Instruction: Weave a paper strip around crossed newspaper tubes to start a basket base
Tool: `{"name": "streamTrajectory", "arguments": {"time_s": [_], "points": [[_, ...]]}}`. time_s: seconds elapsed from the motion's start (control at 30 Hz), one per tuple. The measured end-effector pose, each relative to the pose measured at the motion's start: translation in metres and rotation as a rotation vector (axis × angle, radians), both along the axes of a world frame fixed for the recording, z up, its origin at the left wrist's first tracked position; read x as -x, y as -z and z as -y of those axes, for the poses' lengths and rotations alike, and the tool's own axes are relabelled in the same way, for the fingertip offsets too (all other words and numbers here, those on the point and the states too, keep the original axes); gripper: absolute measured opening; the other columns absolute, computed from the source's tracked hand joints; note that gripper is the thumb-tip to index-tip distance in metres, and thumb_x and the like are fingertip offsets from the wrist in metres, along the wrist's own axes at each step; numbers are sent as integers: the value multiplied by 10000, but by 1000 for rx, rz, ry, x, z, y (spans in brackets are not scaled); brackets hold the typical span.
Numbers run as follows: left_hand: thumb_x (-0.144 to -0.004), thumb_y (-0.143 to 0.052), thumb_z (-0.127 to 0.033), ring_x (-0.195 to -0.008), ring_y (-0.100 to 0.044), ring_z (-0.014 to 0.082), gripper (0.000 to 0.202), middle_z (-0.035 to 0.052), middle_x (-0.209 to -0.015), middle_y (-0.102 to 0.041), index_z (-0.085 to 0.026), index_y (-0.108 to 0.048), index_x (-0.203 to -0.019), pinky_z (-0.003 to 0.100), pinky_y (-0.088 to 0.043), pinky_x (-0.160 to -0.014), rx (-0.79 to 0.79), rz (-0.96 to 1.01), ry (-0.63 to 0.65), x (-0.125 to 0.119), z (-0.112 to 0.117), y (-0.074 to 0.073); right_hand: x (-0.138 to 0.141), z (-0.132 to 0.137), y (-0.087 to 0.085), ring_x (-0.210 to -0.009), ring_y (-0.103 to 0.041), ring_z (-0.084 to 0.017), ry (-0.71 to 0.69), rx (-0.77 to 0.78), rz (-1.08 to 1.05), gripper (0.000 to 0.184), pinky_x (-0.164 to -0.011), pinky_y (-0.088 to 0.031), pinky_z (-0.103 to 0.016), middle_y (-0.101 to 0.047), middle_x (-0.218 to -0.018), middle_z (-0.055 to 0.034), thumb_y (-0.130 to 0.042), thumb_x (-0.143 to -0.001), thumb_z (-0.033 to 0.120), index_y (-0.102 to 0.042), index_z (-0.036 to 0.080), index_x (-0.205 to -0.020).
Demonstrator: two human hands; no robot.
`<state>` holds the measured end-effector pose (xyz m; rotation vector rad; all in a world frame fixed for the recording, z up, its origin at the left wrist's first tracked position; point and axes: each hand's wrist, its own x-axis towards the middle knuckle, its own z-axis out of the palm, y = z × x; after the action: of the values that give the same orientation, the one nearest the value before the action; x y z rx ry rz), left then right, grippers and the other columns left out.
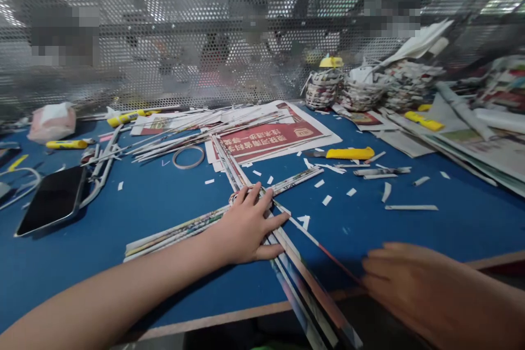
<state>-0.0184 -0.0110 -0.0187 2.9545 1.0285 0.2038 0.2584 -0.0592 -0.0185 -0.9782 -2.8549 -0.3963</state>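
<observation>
My left hand (246,227) lies flat with fingers spread on the crossing of two bundles of rolled paper strips (229,169), pressing them to the blue table (156,202). One bundle runs from the far middle toward the near edge, the other lies across it from left to right. My right hand (414,287) is near the table's front edge at the right, smeared by motion. It appears to touch a thin paper strip (324,249) that runs from the crossing toward it; its fingers do not show clearly.
A phone (53,199) lies at the left, a tape ring (188,157) and red-printed paper (270,136) behind the strips. A yellow knife (348,153) lies mid-right. Woven paper baskets (356,90) and newspapers (471,142) fill the back right. A perforated metal screen (205,27) backs the table.
</observation>
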Motion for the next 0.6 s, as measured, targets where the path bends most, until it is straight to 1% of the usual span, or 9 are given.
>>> {"name": "streamTrajectory", "arguments": {"time_s": [0.13,0.2,0.23,0.3,0.33,0.4,0.5,0.53,0.6], "points": [[-785,-307,-570,-1213,-266,412,577,171,-1303,-350,-252,-400,-1257,581,-241,-925,-50,28,16,-1,0,1,85,-60,-46,-746,-493,-147,-105,41,57,186,-662,-359,-290,-565,-785,-79,-420,-801,180,-586,116,-854],[-778,-326,-566,-1184,-314,387,568,169,-1265,-390,-246,-424,-1237,570,-250,-923,-69,44,25,-1,0,2,125,-86,-60,-756,-497,-147,-174,67,84,186,-670,-358,-288,-569,-796,-83,-420,-803,174,-585,111,-862],[-776,-334,-562,-1162,-343,374,564,168,-1244,-407,-245,-430,-1232,560,-267,-915,-77,52,26,-1,0,2,142,-98,-63,-760,-500,-149,-214,86,103,186,-676,-358,-288,-572,-793,-82,-419,-803,172,-587,113,-857],[-779,-340,-553,-1129,-378,361,552,171,-1228,-415,-251,-428,-1232,537,-308,-887,-96,61,27,-1,0,1,172,-122,-61,-778,-511,-162,-280,122,138,190,-687,-365,-292,-584,-803,-80,-417,-802,170,-594,122,-851],[-781,-336,-554,-1125,-379,365,545,174,-1235,-408,-259,-429,-1231,532,-320,-874,-108,64,25,-1,0,1,186,-133,-57,-810,-514,-169,-278,115,93,207,-701,-368,-294,-588,-854,-85,-408,-799,152,-593,128,-888],[-785,-318,-564,-1128,-370,383,535,178,-1256,-386,-278,-435,-1223,535,-322,-862,-131,66,27,0,0,1,211,-155,-45,-912,-501,-201,-261,95,15,286,-734,-371,-316,-562,-1000,-114,-401,-792,139,-555,131,-1033],[-784,-296,-583,-1116,-379,387,538,179,-1253,-385,-294,-440,-1215,537,-314,-863,-160,65,28,0,0,1,244,-179,-24,-1026,-447,-245,-228,136,16,408,-797,-352,-383,-476,-1180,-141,-398,-787,126,-462,158,-1189],[-783,-293,-585,-1104,-389,382,541,179,-1229,-403,-294,-440,-1215,532,-319,-858,-167,62,25,1,0,1,252,-184,-18,-1042,-433,-249,-220,155,10,402,-821,-335,-409,-459,-1210,-132,-408,-785,125,-474,180,-1177],[-783,-282,-588,-1069,-413,370,547,177,-1155,-448,-290,-442,-1213,523,-333,-839,-180,50,21,1,-1,1,263,-189,-10,-1038,-429,-242,-216,179,-15,314,-854,-297,-449,-490,-1177,-113,-428,-781,130,-547,188,-1066]]}}
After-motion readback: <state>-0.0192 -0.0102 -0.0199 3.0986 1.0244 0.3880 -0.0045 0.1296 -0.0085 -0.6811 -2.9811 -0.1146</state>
